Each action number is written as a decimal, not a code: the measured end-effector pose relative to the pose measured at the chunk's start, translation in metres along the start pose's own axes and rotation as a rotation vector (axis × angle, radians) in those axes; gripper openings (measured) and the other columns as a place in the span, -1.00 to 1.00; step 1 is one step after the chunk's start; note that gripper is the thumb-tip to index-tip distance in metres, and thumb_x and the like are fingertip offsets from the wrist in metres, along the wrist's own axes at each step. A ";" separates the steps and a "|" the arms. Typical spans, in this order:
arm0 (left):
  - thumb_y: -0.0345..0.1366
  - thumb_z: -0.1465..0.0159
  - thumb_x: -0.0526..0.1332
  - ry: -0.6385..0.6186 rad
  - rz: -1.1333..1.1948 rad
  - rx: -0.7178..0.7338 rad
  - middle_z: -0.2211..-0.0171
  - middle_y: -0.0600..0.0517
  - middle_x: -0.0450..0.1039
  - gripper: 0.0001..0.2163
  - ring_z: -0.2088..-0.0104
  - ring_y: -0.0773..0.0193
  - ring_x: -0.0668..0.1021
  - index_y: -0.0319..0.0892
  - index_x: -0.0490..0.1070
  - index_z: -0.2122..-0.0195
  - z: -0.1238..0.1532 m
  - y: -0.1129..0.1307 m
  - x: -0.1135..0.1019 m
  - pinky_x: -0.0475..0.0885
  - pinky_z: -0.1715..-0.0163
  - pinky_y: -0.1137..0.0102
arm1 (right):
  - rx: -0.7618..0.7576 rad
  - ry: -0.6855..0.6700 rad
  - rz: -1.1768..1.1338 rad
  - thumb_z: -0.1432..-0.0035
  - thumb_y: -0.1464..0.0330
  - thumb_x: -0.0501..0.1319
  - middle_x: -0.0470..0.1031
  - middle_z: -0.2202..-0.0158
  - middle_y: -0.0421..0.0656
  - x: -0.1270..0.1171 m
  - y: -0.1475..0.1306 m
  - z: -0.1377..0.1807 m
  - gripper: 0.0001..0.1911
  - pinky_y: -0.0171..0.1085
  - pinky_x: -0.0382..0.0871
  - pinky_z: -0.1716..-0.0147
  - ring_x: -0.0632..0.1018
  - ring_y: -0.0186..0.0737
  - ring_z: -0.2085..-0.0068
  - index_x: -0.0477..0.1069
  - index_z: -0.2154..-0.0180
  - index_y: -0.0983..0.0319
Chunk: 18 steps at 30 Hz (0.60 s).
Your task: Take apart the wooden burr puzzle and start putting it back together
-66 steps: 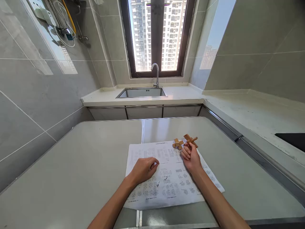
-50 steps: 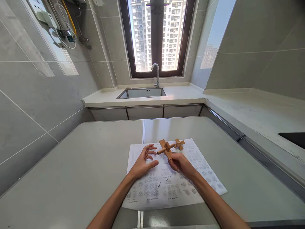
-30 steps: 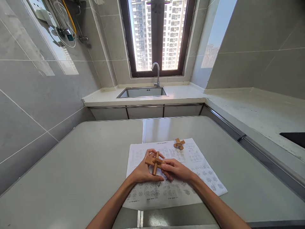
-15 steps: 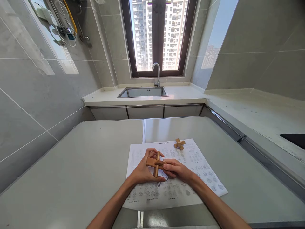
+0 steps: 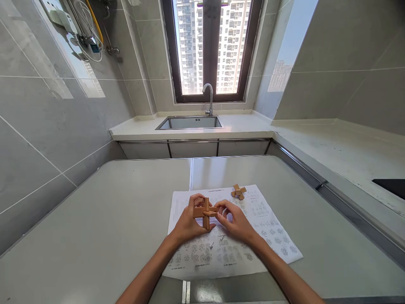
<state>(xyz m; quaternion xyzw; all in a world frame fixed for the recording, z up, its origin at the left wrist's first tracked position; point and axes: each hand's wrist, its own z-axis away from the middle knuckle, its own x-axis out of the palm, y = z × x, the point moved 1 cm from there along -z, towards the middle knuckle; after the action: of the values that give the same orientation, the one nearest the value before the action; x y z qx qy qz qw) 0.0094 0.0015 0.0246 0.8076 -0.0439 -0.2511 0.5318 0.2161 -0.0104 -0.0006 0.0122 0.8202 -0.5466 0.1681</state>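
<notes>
A wooden cross-shaped puzzle made of interlocked bars is held between both my hands above a printed instruction sheet. My left hand grips its left side with fingers curled over the top. My right hand pinches the bar that sticks out to the right. A second, smaller wooden puzzle lies on the sheet's far edge, apart from both hands.
The sheet lies on a grey table with a seam down its middle. Beyond it a white counter holds a steel sink and a tap under a window. A counter runs along the right, with a dark hob.
My right hand lifted the larger puzzle from the sheet's far right, carried it left toward me, and my left hand rose off the paper and took hold of it too.
</notes>
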 end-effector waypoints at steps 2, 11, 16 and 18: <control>-0.36 -0.11 0.47 0.053 -0.088 -0.004 0.00 -0.03 0.46 -0.30 -0.02 0.04 0.64 0.03 0.07 -0.16 0.000 -0.006 -0.001 0.54 -0.01 0.13 | -0.106 0.124 0.109 -0.29 0.27 0.26 0.49 0.16 -0.09 0.001 -0.003 0.002 -0.75 -0.15 0.39 0.19 0.48 -0.11 0.21 0.41 0.02 0.16; -0.27 0.01 0.57 0.040 -0.274 -0.022 -0.01 -0.05 0.49 -0.13 0.03 0.01 0.63 0.04 0.12 -0.27 0.002 -0.016 -0.003 0.56 0.03 0.10 | -0.209 0.089 0.225 -0.45 0.29 0.13 0.61 0.15 -0.05 0.008 0.003 0.007 -0.80 -0.18 0.41 0.38 0.54 -0.15 0.35 0.52 0.03 0.10; -0.19 0.05 0.59 -0.028 -0.310 -0.048 -0.06 -0.05 0.46 -0.08 -0.05 -0.02 0.55 0.04 0.17 -0.31 0.000 -0.004 -0.010 0.53 -0.02 0.07 | -0.127 0.146 0.147 -0.46 0.23 0.13 0.64 0.18 -0.07 0.005 0.000 0.007 -0.77 -0.18 0.46 0.35 0.60 -0.11 0.30 0.53 0.04 0.11; -0.20 0.06 0.59 -0.015 -0.325 -0.051 -0.04 -0.04 0.47 -0.12 -0.02 -0.01 0.55 0.01 0.21 -0.27 -0.001 -0.001 -0.012 0.54 0.01 0.10 | -0.106 0.141 0.131 -0.45 0.21 0.14 0.63 0.20 -0.07 0.005 -0.001 0.006 -0.77 -0.19 0.46 0.38 0.59 -0.12 0.33 0.53 0.06 0.12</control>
<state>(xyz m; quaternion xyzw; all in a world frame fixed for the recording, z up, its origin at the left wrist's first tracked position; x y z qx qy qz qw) -0.0003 0.0069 0.0284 0.7886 0.0898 -0.3406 0.5040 0.2128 -0.0173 -0.0035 0.0955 0.8552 -0.4881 0.1458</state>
